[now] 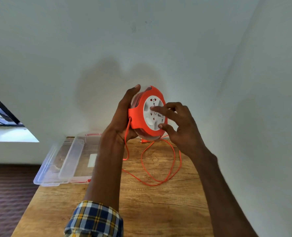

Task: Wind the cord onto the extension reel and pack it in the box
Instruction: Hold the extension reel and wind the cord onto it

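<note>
I hold an orange extension reel [138,115] with a white socket face upright in the air above the wooden table [159,211]. My left hand [123,115] grips its back and left rim. The forefinger and thumb of my right hand [176,124] rest on the white socket disc. An orange cord [159,168] hangs from the reel's left side and lies in loose loops on the table. Its plug [144,141] rests under the reel near the wall. A clear plastic box [83,156] sits at the table's left edge.
The box's clear lid [52,165] lies beside it, overhanging the left table edge. White walls close in behind and to the right. A window [3,115] is at the far left, and dark carpet lies below it.
</note>
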